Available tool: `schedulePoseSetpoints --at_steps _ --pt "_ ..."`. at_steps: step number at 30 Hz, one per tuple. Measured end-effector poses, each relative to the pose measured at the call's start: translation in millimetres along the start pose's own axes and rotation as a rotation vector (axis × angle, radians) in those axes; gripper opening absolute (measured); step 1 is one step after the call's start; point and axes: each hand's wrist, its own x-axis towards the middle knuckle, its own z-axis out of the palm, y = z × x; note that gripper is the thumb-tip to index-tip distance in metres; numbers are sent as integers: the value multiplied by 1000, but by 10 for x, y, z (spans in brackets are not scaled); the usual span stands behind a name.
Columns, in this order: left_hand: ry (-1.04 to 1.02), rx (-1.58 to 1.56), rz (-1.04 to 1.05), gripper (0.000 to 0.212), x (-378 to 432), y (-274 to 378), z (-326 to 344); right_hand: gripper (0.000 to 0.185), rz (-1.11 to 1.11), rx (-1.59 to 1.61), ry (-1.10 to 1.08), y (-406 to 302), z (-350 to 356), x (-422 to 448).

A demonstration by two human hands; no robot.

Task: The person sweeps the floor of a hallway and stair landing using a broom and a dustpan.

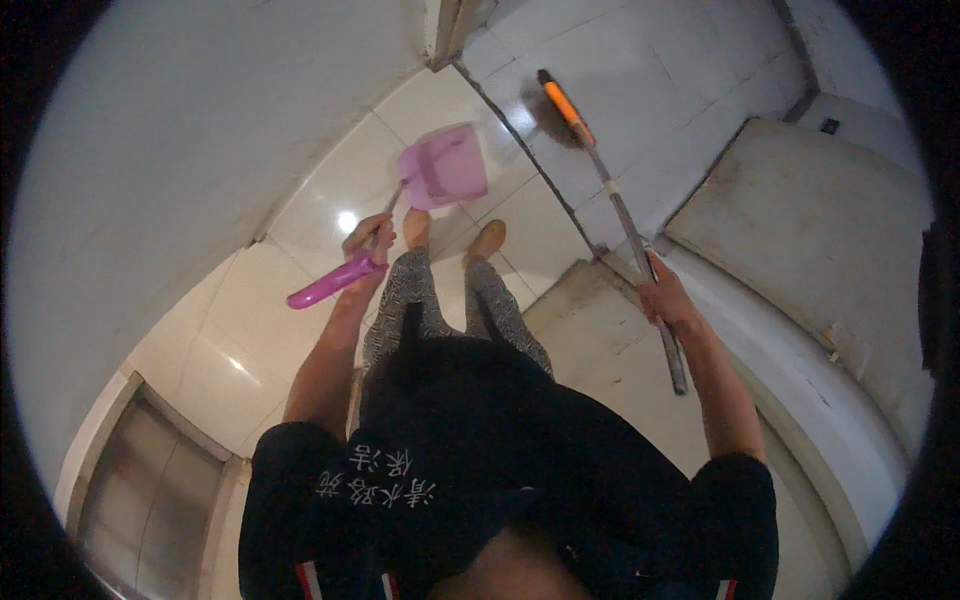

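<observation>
A pink plastic dustpan (446, 166) with a thin metal rod and a purple grip is in my left hand (369, 236). Its pan hangs in front of my feet, over the light floor tiles. My right hand (664, 292) is closed round the metal pole of a long-handled tool (626, 214). Seen from above, that pole runs up to an orange sleeve and a dark end at the upper middle. What the dark, blurred shape near that end is, I cannot tell.
Light glossy tiles (315, 217) lie under my feet, and a dark seam divides them from grey tiles (660, 67). A pale wall (187, 135) rises at the left. A door frame edge (442, 34) stands at the top; a worn, pale panel (817, 217) is at the right.
</observation>
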Motion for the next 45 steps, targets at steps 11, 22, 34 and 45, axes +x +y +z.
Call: schedulePoseSetpoints --at_steps 11,22,34,45 --pt "10 88 -107 26 228 199 -673 65 42 -12 -230 -275 1403 -521" --pt "-59 64 -106 32 258 164 -699 62 187 180 -55 72 967 -1360" --pt "-55 132 -85 29 140 451 -557 75 200 -220 328 2234 1407 980" --pt "-89 89 -18 28 96 289 -544 76 225 138 4 3024 4085 -417"
